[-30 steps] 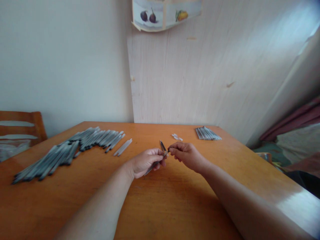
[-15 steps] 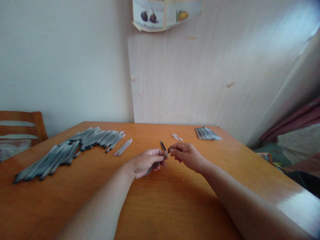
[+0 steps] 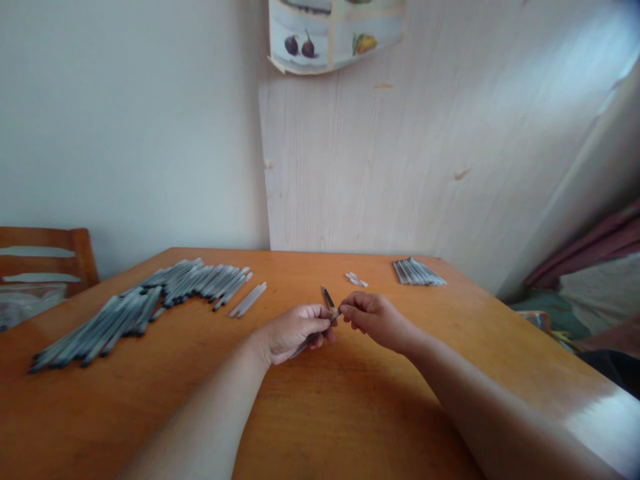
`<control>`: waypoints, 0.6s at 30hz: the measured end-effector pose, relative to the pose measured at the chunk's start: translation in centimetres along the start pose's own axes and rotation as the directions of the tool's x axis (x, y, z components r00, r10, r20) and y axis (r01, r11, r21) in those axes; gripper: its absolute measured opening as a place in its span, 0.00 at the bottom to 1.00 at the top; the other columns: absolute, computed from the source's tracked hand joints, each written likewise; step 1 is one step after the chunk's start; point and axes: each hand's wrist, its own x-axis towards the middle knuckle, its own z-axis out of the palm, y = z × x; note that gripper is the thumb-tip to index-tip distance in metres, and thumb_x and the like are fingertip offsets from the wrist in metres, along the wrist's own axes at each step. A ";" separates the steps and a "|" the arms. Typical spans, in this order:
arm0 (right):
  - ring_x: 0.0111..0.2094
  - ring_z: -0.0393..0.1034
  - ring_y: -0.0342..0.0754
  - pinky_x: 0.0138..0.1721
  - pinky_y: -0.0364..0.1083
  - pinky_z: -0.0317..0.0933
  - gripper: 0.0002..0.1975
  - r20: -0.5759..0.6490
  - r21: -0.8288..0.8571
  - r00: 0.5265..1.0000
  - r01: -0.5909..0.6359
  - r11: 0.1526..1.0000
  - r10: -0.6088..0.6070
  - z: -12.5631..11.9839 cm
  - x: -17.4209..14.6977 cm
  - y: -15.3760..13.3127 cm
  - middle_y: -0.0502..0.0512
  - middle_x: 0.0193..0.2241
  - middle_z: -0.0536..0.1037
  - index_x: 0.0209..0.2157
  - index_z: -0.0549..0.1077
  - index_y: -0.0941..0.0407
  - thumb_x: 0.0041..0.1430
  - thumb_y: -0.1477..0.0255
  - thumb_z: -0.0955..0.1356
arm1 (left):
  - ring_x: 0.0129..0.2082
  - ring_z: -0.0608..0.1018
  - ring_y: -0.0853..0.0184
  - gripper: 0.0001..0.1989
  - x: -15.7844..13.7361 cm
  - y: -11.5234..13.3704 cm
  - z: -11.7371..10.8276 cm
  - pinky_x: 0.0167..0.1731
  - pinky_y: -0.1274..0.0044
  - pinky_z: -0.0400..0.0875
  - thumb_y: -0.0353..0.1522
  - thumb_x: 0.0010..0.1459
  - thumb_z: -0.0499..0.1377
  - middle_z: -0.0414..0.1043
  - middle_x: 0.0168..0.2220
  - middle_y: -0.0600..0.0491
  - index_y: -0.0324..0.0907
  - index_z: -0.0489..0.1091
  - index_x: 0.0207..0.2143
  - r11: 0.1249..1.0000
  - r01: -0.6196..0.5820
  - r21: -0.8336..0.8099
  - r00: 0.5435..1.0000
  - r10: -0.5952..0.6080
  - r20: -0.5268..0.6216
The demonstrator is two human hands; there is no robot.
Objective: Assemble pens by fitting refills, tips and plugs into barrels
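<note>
My left hand (image 3: 300, 331) is closed around a slim pen (image 3: 301, 348), which slants up to the right through its fingers. At the pen's upper end, the thumb and fingertips of my right hand (image 3: 373, 319) are pinched together; fingers partly hide what they grip there. Just beyond the fingertips lies a dark, slender pen-like piece (image 3: 327, 297) on the table, its near end hidden behind my hands. Two pale clear tubes (image 3: 249, 300) rest side by side to the left.
Many clear pens with black ends (image 3: 107, 327) lie fanned across the left of the wooden table (image 3: 320, 427). A neat row of pens (image 3: 419, 272) sits at the back right, near small whitish pieces (image 3: 357, 280). A chair (image 3: 83, 257) stands at the left.
The whole view has shifted slightly, so everything sits a little lower in the picture. Both hands keep nearly the same hold, with the right fingertips still at the pen's upper end.
</note>
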 end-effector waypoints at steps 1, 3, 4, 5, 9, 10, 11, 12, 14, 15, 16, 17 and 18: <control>0.25 0.64 0.41 0.27 0.41 0.59 0.12 0.003 -0.010 1.000 0.020 1.000 -0.020 0.0 0.0 0.2 0.50 0.24 0.71 0.32 0.71 0.57 0.60 0.63 0.64 | 0.23 0.68 0.73 0.13 0.0 0.0 0.0 0.25 0.78 0.55 0.36 0.54 0.61 0.73 0.30 0.50 0.37 0.70 0.40 1.000 0.001 0.004 1.000 -0.001 0.000; 0.25 0.64 0.41 0.27 0.41 0.59 0.13 0.009 -0.038 0.999 0.047 0.998 -0.047 0.0 0.1 0.4 0.51 0.26 0.72 0.32 0.71 0.57 0.61 0.63 0.63 | 0.23 0.68 0.73 0.13 0.0 0.0 0.0 0.25 0.79 0.55 0.36 0.54 0.61 0.73 0.30 0.50 0.37 0.69 0.40 1.000 0.004 0.017 1.000 -0.004 -0.003; 0.25 0.64 0.41 0.27 0.41 0.58 0.13 0.008 -0.060 0.999 0.052 0.997 -0.051 0.1 0.1 0.6 0.51 0.26 0.72 0.32 0.71 0.57 0.61 0.63 0.63 | 0.23 0.68 0.74 0.13 0.0 0.0 0.0 0.25 0.79 0.55 0.36 0.54 0.61 0.73 0.30 0.50 0.37 0.69 0.39 1.000 0.005 0.026 1.000 -0.005 -0.005; 0.25 0.64 0.41 0.26 0.41 0.57 0.13 0.004 -0.089 0.999 0.053 0.995 -0.053 0.1 0.1 0.6 0.50 0.25 0.71 0.32 0.70 0.57 0.62 0.63 0.62 | 0.23 0.68 0.74 0.12 -0.1 0.1 0.1 0.25 0.79 0.55 0.36 0.54 0.61 0.73 0.30 0.50 0.37 0.69 0.39 0.999 0.004 0.038 1.000 -0.003 -0.008; 0.23 0.60 0.41 0.25 0.41 0.52 0.16 -0.033 -0.252 0.995 0.087 0.964 -0.098 0.2 0.2 0.7 0.48 0.21 0.68 0.26 0.67 0.57 0.63 0.62 0.61 | 0.24 0.68 0.74 0.11 -0.2 0.2 0.3 0.26 0.78 0.55 0.36 0.55 0.61 0.73 0.30 0.51 0.38 0.68 0.37 0.996 -0.011 0.087 1.000 0.011 -0.010; 0.23 0.59 0.41 0.25 0.41 0.51 0.17 -0.036 -0.284 0.993 0.097 0.954 -0.112 0.2 0.3 0.7 0.48 0.21 0.67 0.24 0.66 0.56 0.63 0.62 0.61 | 0.24 0.68 0.74 0.11 -0.2 0.2 0.3 0.26 0.78 0.55 0.36 0.55 0.61 0.73 0.30 0.51 0.38 0.68 0.37 0.995 -0.013 0.095 1.000 0.014 -0.005; 0.23 0.58 0.41 0.25 0.42 0.51 0.18 -0.037 -0.307 0.992 0.106 0.946 -0.123 0.3 0.3 0.7 0.48 0.21 0.67 0.23 0.65 0.56 0.63 0.61 0.61 | 0.24 0.68 0.74 0.11 -0.2 0.3 0.4 0.27 0.78 0.55 0.37 0.54 0.61 0.73 0.30 0.51 0.38 0.68 0.36 0.995 -0.013 0.103 1.000 0.013 0.002; 0.23 0.58 0.41 0.25 0.42 0.50 0.19 -0.035 -0.320 0.991 0.111 0.941 -0.129 0.3 0.3 0.8 0.48 0.21 0.67 0.23 0.65 0.56 0.64 0.61 0.60 | 0.24 0.68 0.74 0.12 -0.2 0.3 0.4 0.27 0.78 0.55 0.37 0.54 0.61 0.73 0.31 0.51 0.39 0.68 0.37 0.994 -0.014 0.109 1.000 0.013 0.010; 0.23 0.59 0.41 0.26 0.42 0.50 0.20 -0.032 -0.329 0.991 0.112 0.938 -0.130 0.5 0.4 1.0 0.49 0.21 0.67 0.22 0.64 0.56 0.64 0.60 0.60 | 0.25 0.68 0.73 0.12 -0.2 0.3 0.4 0.27 0.78 0.55 0.37 0.55 0.61 0.73 0.31 0.51 0.39 0.68 0.37 0.993 -0.014 0.121 1.000 0.011 0.026; 0.24 0.59 0.41 0.26 0.42 0.51 0.20 -0.031 -0.328 0.992 0.109 0.939 -0.126 0.6 0.5 1.2 0.49 0.21 0.67 0.22 0.65 0.56 0.65 0.60 0.59 | 0.25 0.68 0.73 0.12 -0.3 0.3 0.4 0.27 0.78 0.55 0.38 0.55 0.61 0.73 0.31 0.51 0.39 0.68 0.37 0.992 -0.015 0.127 0.999 0.011 0.032; 0.24 0.59 0.41 0.27 0.42 0.51 0.21 -0.028 -0.320 0.992 0.105 0.942 -0.120 0.6 0.5 1.3 0.49 0.21 0.67 0.22 0.65 0.56 0.65 0.59 0.59 | 0.25 0.68 0.73 0.12 -0.3 0.3 0.4 0.27 0.78 0.55 0.38 0.55 0.61 0.73 0.31 0.51 0.39 0.68 0.37 0.991 -0.015 0.134 0.999 0.011 0.035; 0.24 0.59 0.41 0.27 0.42 0.51 0.22 -0.024 -0.304 0.994 0.098 0.948 -0.111 0.7 0.6 1.4 0.49 0.20 0.67 0.22 0.65 0.56 0.65 0.58 0.58 | 0.25 0.68 0.73 0.11 -0.3 0.3 0.4 0.27 0.78 0.54 0.38 0.56 0.60 0.73 0.31 0.51 0.39 0.68 0.37 0.990 -0.016 0.139 0.999 0.011 0.034; 0.24 0.59 0.41 0.26 0.42 0.51 0.23 -0.019 -0.281 0.995 0.090 0.955 -0.099 0.8 0.6 1.5 0.49 0.20 0.67 0.23 0.66 0.56 0.65 0.56 0.58 | 0.25 0.68 0.73 0.11 -0.3 0.4 0.4 0.27 0.78 0.54 0.37 0.56 0.60 0.73 0.31 0.51 0.39 0.67 0.37 0.990 -0.016 0.142 0.999 0.012 0.031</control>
